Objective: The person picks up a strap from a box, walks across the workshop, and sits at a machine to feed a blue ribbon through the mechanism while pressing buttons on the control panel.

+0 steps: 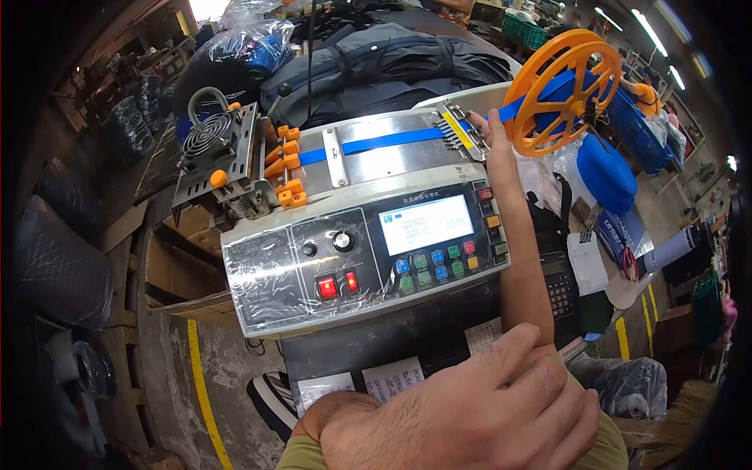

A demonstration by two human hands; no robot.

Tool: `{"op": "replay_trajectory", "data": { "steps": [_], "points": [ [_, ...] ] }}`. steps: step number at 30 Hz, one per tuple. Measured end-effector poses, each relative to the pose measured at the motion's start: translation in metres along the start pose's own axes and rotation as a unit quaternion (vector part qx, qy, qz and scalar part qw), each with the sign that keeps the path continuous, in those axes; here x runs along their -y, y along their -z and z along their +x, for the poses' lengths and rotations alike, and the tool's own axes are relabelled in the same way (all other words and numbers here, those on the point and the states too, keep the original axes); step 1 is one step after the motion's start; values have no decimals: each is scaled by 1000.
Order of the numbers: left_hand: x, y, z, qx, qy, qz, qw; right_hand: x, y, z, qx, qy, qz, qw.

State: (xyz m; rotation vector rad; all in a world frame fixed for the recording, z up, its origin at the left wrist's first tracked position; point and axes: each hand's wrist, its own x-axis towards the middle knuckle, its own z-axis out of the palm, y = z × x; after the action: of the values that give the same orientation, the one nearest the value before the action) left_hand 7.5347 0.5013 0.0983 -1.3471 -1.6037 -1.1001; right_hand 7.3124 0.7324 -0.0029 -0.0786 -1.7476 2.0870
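Observation:
Blue webbing (395, 140) runs from an orange reel (578, 106) across the metal top of a strap-cutting machine (364, 266). My right hand (497, 145) is at the machine's right end, thumb and fingers about the webbing between the reel and the yellow-marked guide (458, 131). Part of its grip is hidden. Large in the foreground, my left hand (478, 411) lies across my right forearm near the elbow, fingers curled in, with no object showing in it. The control panel's screen (427, 222) is lit, and its red switches (327, 287) glow.
A fan-topped cutting head (211, 149) stands at the machine's left end. Dark bags (384, 66) are piled behind. A blue webbing roll (605, 174) and a calculator (558, 290) are at right. Paper notes (393, 379) lie in front; a cardboard box (184, 266) is at left.

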Motion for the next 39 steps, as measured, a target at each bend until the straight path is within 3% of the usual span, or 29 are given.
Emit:
{"op": "replay_trajectory", "data": {
  "steps": [14,16,20,22,39],
  "points": [
    [1,9,5,1,10,-8,1000,-2,0,1,5,3,-1,1000],
    [10,35,14,199,-18,-79,977,6,-4,-7,17,-11,20,1000],
    [7,25,9,187,-14,-86,978,6,-5,-7,27,-5,20,999],
    [1,2,3,9,-3,5,1000,6,-4,-7,21,-13,8,1000],
    [2,2,0,11,-4,7,1000,0,-1,1,12,7,6,1000]
  ]
}}
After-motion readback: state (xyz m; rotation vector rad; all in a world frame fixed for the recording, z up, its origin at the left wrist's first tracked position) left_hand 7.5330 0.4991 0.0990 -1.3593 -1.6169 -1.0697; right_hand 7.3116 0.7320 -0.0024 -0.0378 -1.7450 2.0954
